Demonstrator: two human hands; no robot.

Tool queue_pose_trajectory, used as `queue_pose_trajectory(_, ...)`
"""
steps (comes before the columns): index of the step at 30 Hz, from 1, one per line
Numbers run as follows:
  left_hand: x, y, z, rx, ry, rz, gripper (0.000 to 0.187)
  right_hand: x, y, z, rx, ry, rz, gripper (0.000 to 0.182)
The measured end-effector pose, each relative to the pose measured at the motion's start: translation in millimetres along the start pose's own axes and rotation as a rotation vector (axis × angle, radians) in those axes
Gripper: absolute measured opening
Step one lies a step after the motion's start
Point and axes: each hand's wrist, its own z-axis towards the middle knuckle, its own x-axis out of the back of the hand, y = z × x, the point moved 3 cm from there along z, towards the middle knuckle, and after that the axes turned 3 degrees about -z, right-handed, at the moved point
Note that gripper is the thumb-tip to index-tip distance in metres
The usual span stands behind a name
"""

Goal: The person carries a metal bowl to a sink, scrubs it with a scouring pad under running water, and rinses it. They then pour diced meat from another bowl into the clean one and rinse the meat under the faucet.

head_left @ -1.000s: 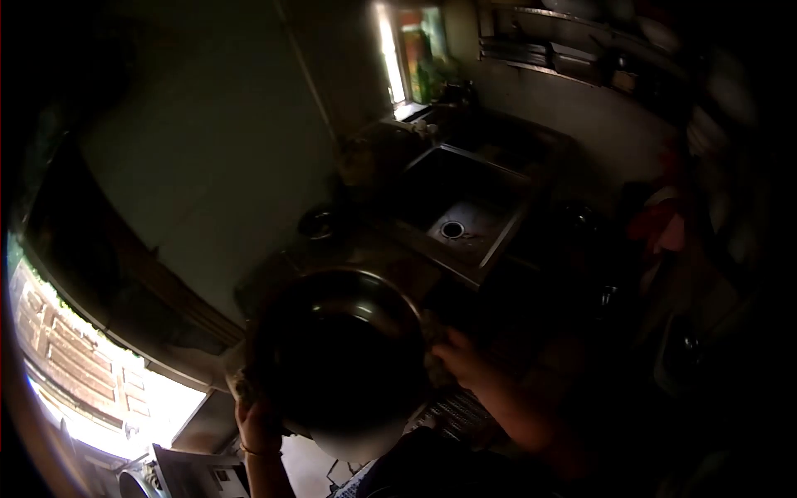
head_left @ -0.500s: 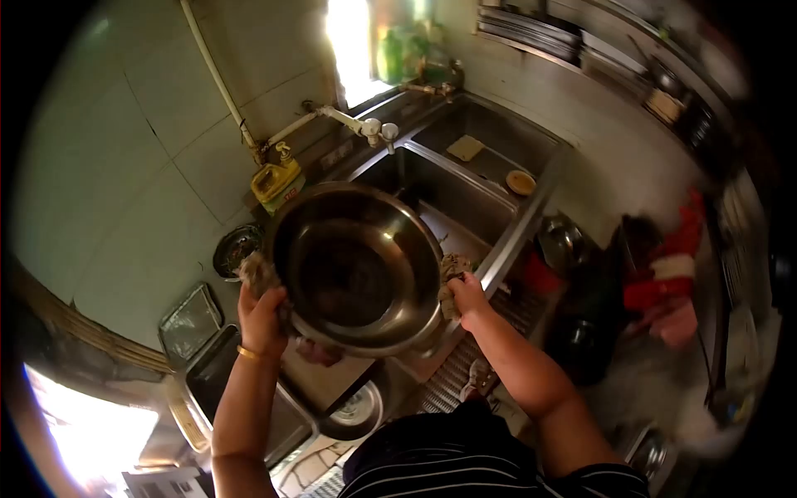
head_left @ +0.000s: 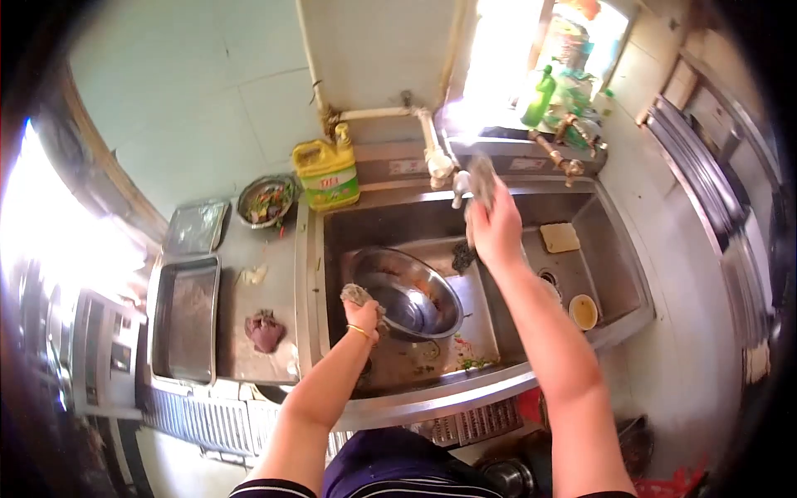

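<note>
A steel basin (head_left: 413, 300) sits tilted in the left bowl of the double sink (head_left: 490, 369). My left hand (head_left: 362, 319) is closed on a greyish-brown rag (head_left: 355, 295) at the basin's left rim. Raised above the sink, my right hand (head_left: 498, 228) grips a second rag (head_left: 481, 181). It is close to the white tap (head_left: 438, 164); whether it touches the tap cannot be made out. A dark scouring pad (head_left: 463, 257) lies behind the basin, and vegetable scraps (head_left: 473, 363) lie on the sink floor in front.
On the left counter are a yellow detergent jug (head_left: 328, 176), a bowl of food scraps (head_left: 267, 201), a rectangular metal tray (head_left: 184, 319) and a purplish cloth (head_left: 265, 330). The right sink bowl holds a pale sponge (head_left: 559, 238) and a small round dish (head_left: 584, 312).
The basin, held up between both hands before, now rests in the sink. My right hand has left its rim and risen toward the tap with its rag. The view has turned.
</note>
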Motion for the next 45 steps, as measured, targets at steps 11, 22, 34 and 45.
queue_pose_trajectory(11,-7.3,-66.9,16.5,0.259,0.055,-0.129,0.042,-104.0,-5.3,81.5,0.355,-0.912,-0.832,0.034)
queue_pose_trajectory(22,16.4,-130.3,67.8,0.284,0.224,0.055,0.051,-85.0,-7.1,101.0,0.71,-1.043,-0.651,0.036)
queue_pose_trajectory(34,37.5,-8.9,-85.9,0.291,0.115,-0.439,0.029,-71.7,-5.1,95.7,0.608,-0.939,-0.573,0.069)
queue_pose_trajectory(45,33.4,-23.4,-226.8,0.157,0.014,-0.718,0.038,-45.2,5.9,-49.0,0.187,-0.457,0.345,0.014)
